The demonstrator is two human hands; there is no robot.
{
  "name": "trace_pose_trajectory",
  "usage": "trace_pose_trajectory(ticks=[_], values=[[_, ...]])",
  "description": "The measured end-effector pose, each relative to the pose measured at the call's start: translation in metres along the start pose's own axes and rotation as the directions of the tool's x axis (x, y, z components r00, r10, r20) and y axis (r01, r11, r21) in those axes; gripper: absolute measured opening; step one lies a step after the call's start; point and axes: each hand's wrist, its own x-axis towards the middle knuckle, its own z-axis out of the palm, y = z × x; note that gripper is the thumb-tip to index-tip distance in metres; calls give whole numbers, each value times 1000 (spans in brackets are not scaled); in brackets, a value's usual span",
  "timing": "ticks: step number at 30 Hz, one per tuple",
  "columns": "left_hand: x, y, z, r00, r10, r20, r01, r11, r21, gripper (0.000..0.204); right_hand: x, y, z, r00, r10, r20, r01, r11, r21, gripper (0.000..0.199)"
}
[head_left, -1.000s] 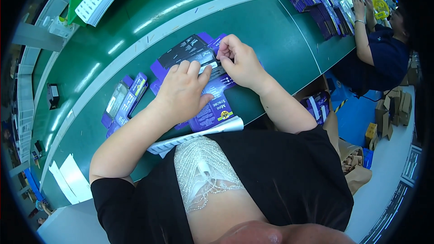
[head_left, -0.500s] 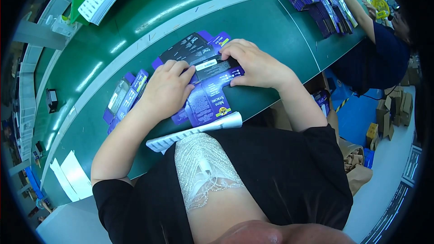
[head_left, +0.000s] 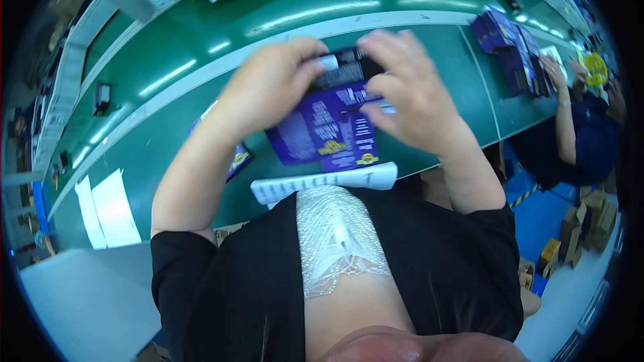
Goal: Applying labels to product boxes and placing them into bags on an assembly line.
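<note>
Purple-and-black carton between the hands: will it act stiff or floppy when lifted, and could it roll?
The purple-and-black carton is probably light for its size, since it looks like thin printed card. It should stay fairly stiff across each panel, though the spread lower flaps may swing at their folds. Its flat faces make rolling unlikely.

I see one left hand [head_left: 268,84], one right hand [head_left: 416,97], one held box [head_left: 300,131], one curled paper [head_left: 322,184], two plain sheets [head_left: 115,208] and one yellow wheel [head_left: 595,70]. I can't count the piled boxes [head_left: 516,67].
</note>
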Motion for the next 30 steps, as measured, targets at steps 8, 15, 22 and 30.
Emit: trace_pose_trajectory(ticks=[8, 15, 22, 30], values=[[-83, -129, -51, 861, -460, -216, 476, 879, 27, 29, -61, -14, -8, 954, 299, -27, -271, 898, 347, 43], [-85, -129, 3, 960, -99, -261, 197, 903, 381, 29, -69, -27, 19, 950, 146, 276, -251, 883, 396, 37], [-77, -12, 61, 944, 141, 297, -129, 990, -60, 27, -85, -41, 27, 939, 53, 341, -143, 959, 243, 30], [-63, -15, 77, 920, 7, 391, -17, 1000, 22, 12, -84, -39, 4, 988, -33, 148, -36, 897, 441, 22]])
